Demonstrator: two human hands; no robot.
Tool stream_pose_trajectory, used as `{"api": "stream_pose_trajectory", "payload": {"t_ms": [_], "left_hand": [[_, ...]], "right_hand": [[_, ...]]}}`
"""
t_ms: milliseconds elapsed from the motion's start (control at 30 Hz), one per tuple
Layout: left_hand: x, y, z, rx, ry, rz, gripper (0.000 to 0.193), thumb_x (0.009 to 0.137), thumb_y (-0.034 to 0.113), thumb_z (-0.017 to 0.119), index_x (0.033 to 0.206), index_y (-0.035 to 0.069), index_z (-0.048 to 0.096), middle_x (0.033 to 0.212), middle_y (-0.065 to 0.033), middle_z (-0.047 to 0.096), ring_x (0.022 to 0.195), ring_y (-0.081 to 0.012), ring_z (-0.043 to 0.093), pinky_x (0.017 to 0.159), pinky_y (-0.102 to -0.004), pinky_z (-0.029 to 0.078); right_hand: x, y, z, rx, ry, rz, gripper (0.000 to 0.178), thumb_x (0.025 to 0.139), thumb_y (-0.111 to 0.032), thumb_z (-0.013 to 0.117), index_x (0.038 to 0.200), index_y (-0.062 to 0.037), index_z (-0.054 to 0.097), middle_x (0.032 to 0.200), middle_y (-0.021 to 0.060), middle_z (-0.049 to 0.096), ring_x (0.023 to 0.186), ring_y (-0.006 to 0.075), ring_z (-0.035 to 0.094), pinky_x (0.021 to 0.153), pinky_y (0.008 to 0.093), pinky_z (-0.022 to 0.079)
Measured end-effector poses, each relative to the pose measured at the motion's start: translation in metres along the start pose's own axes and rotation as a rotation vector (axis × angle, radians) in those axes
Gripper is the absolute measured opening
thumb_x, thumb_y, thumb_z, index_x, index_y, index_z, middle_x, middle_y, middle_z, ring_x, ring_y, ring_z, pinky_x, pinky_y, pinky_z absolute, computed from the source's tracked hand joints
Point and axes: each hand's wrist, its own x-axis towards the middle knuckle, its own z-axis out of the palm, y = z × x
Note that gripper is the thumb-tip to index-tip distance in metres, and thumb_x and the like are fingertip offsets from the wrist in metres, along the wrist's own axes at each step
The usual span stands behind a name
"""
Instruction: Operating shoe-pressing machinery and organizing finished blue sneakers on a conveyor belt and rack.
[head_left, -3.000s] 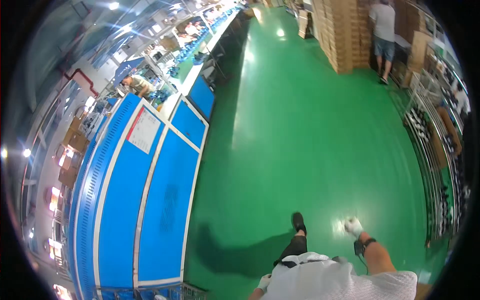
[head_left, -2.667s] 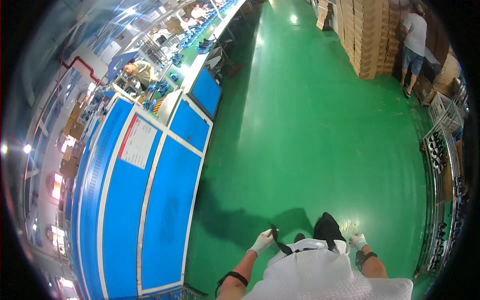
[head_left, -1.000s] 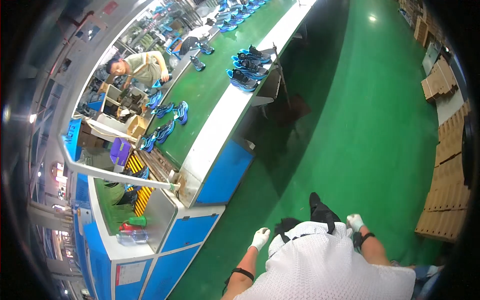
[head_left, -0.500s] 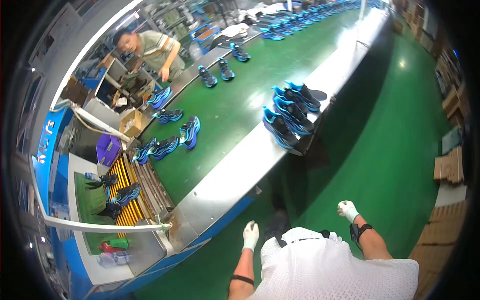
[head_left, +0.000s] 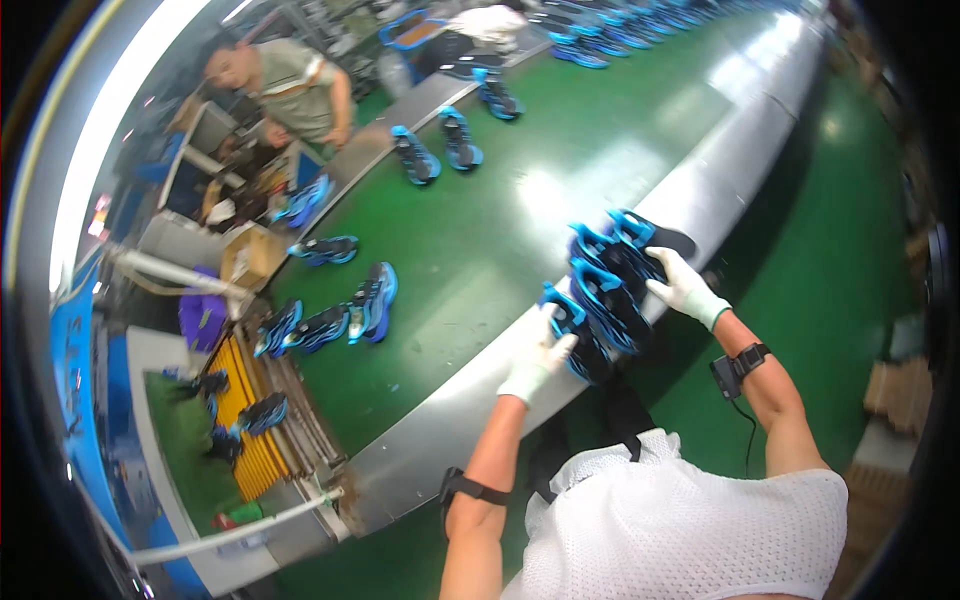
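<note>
Black and blue sneakers stand bunched together on the metal edge of the conveyor in front of me. My left hand [head_left: 540,358], in a white glove, is at the left side of the nearest sneaker [head_left: 586,348], thumb and fingers apart. It seems to touch the shoe, but the picture does not show a grip. On the right, my gloved right hand [head_left: 686,288] is at the side of the bunch, by a dark flat sole-shaped piece [head_left: 672,239]. Its thumb and fingers are spread beside the sneaker [head_left: 612,305]; whether they touch it I cannot tell.
The green conveyor belt [head_left: 460,240] carries several more sneakers, some at left and a long row at the far end. Yellow rollers [head_left: 245,410] are at the lower left. Across the belt a co-worker [head_left: 295,95] stands by a cardboard box [head_left: 250,255]. Cartons [head_left: 895,395] stand at right.
Both my hands have come up from beside my body to the bunched sneakers. My view has shifted closer to the conveyor. The co-worker's arm has lowered.
</note>
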Motion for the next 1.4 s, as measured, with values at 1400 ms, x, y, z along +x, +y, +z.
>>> {"api": "stream_pose_trajectory", "payload": {"t_ms": [1400], "left_hand": [[0.074, -0.007, 0.067, 0.233, -0.233, -0.596, 0.035, 0.085, 0.007, 0.056, 0.118, 0.015, 0.060, 0.114, -0.0177, 0.068, 0.108, -0.0368, 0.064, 0.088, -0.0461, 0.051]], "right_hand": [[0.203, 0.065, 0.054, -0.656, -1.404, -0.118, 0.064, 0.078, -0.026, 0.072, 0.139, -0.0192, 0.054, 0.102, 0.0008, 0.075, 0.079, 0.0190, 0.074, 0.101, 0.0553, 0.039]]}}
